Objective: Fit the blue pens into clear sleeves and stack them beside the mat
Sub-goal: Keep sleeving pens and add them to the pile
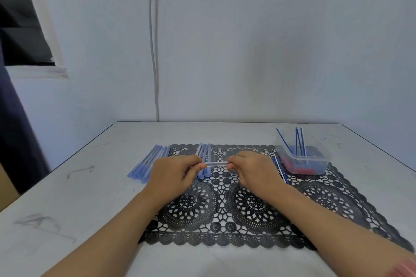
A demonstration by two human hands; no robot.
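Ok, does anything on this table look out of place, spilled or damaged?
Nothing spilled or broken. The pale table has dark scuff marks left of the black lace mat, and one thin blue refill leans askew in the clear plastic tub.

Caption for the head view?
Left hand and right hand grip a clear sleeve over the mat, sleeved pens beside it.

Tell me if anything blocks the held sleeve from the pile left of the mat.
Nothing visible. Left hand and right hand pinch the clear sleeve over the mat; only a flat row of pens lies beneath, toward the pile.
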